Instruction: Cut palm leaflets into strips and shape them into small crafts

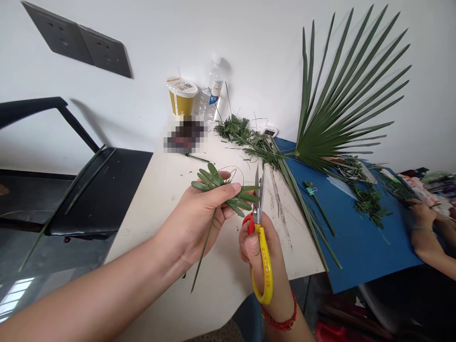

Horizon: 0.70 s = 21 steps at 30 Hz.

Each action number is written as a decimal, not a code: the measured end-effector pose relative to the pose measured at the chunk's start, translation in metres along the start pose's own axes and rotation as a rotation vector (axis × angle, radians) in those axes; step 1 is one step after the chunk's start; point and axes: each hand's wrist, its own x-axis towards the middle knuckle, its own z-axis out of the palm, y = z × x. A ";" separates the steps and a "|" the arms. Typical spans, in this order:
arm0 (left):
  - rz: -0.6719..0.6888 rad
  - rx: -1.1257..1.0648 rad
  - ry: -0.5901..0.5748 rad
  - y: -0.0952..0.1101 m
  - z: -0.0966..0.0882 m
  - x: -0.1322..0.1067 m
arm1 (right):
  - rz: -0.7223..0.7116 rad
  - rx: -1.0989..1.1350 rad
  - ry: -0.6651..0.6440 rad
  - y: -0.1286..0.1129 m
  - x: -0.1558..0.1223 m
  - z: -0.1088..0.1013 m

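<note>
In the head view my left hand [199,213] pinches a woven green palm-leaf piece [210,176] between thumb and fingers. Rounded leaf tips fan out on both sides of it, and a thin stem hangs below the palm. My right hand [261,247] is wrapped round the scissors [264,270], which have yellow and red handles. Their blades point up and stand slightly apart, with leaf tips on the right of the piece reaching between or against them. Whether the blades are cutting, I cannot tell. Both hands are above the white table [153,280].
Leaf scraps [235,129] lie at the back, near a plastic bottle [212,95] and a paper cup [182,97]. A large fan palm leaf [335,118] leans on the wall. Long strips cross onto a blue table [320,199]. Another person's hand [422,213] is at far right; a black chair [103,185] stands left.
</note>
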 end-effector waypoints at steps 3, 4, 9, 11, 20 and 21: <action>0.033 -0.019 -0.041 0.000 0.000 0.000 | 0.010 0.011 -0.005 -0.001 -0.002 0.000; 0.042 -0.022 -0.050 0.000 0.000 0.001 | 0.012 0.014 -0.005 -0.001 -0.002 0.000; 0.044 -0.003 -0.034 0.002 0.000 0.000 | 0.016 0.022 -0.014 -0.001 -0.001 -0.001; 0.032 0.013 -0.010 0.003 0.000 0.001 | 0.033 0.017 -0.021 -0.002 -0.002 -0.003; 0.022 0.124 -0.002 0.005 -0.006 0.004 | 0.103 -0.023 -0.037 -0.006 -0.004 -0.010; 0.021 0.127 -0.015 0.005 -0.006 0.004 | 0.110 -0.021 -0.040 -0.006 -0.004 -0.011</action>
